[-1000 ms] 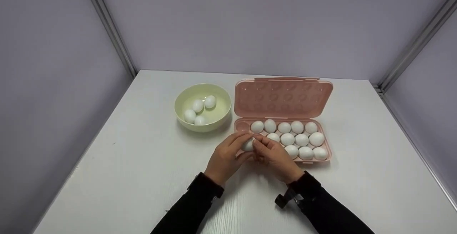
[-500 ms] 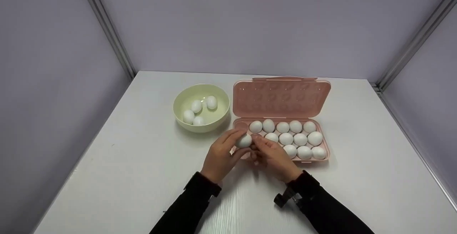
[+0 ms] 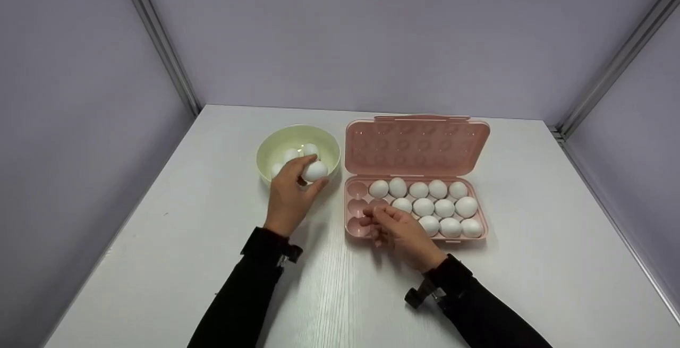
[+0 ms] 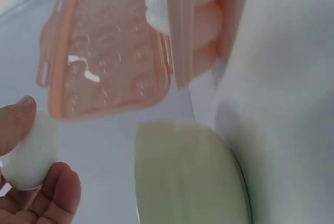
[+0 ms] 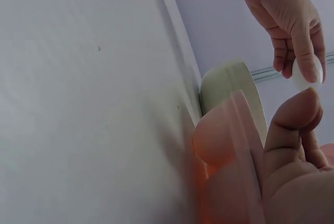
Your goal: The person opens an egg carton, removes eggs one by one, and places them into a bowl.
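Observation:
In the head view my left hand (image 3: 290,199) holds a white egg (image 3: 316,171) between thumb and fingers, above the front right rim of a pale green bowl (image 3: 287,134). The left wrist view shows this egg (image 4: 32,155) with fingertips on either side. Several more white eggs lie in the bowl, partly hidden by the hand. My right hand (image 3: 404,234) hovers over the front left of a pink egg carton (image 3: 357,209), fingers loosely curled and holding nothing. Several eggs sit in the carton's cups. Its left column is bare, and the right hand hides part of the front row.
The carton's lid (image 3: 417,149) stands raised behind the cups. Bowl and carton are side by side on a white table (image 3: 175,242). Pale panels (image 3: 340,40) with metal corner posts enclose the table at the back and sides.
Both hands were together at the egg over the carton's left end. My left hand has carried the egg left to the bowl, while the right hand has stayed over the carton.

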### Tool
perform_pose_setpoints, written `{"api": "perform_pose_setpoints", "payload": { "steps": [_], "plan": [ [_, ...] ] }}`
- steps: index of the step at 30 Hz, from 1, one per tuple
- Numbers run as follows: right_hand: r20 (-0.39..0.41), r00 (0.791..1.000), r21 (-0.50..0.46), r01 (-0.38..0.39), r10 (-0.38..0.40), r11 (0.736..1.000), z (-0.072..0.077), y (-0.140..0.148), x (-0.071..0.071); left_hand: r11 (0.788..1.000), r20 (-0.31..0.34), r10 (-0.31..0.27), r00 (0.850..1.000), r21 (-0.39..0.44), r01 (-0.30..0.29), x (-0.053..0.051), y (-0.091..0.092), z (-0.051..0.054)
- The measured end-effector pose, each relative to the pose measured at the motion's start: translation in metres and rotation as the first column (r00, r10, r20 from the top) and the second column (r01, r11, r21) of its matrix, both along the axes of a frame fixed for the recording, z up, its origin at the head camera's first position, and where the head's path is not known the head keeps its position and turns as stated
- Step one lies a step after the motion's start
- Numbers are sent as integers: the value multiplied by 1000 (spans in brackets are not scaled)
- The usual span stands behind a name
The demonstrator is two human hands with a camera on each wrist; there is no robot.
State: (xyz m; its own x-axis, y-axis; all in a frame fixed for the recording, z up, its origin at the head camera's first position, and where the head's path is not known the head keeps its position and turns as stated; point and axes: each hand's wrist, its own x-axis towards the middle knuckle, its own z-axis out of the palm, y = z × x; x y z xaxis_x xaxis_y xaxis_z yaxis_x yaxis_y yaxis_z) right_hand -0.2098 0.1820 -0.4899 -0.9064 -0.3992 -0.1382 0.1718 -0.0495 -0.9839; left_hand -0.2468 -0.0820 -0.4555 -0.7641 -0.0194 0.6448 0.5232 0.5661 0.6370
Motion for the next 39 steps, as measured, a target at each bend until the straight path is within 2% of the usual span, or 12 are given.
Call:
{"api": "perform_pose_setpoints", "payload": {
  "steps": [4,8,11,15,19,24,30,36,39],
  "plan": [
    [-1,1000,15,-3,3,1000,-1,0,-1,999,138,50,989,15,-52,-20,-15,2],
    [-14,1000,30,-15,15,999,0,-1,-1,997,275,61,960,22,-70,-36,-27,-2],
    [-16,1000,30,-22,22,999,0,-2,-1,997,337,74,938,5,-80,-45,-33,-6],
    [-16,999,35,-30,31,999,0,-3,0,994,381,112,918,-42,-104,-53,-38,-12],
    [-21,999,46,-25,26,999,1,-2,0,988,413,142,900,-122,-100,-57,-39,-12],
    [-24,999,57,-21,23,998,0,-1,-1,972,442,175,880,-222,-81,-60,-37,-8],
    [-23,999,62,-26,27,998,-1,0,-2,943,487,218,846,-329,-53,-66,-38,-3],
    [-18,1000,42,-24,25,999,-1,0,-1,915,531,265,805,-402,-35,-73,-36,1],
    [-18,1000,30,-23,24,999,-1,0,-1,906,540,283,793,-422,-36,-73,-34,3]
  ]
}}
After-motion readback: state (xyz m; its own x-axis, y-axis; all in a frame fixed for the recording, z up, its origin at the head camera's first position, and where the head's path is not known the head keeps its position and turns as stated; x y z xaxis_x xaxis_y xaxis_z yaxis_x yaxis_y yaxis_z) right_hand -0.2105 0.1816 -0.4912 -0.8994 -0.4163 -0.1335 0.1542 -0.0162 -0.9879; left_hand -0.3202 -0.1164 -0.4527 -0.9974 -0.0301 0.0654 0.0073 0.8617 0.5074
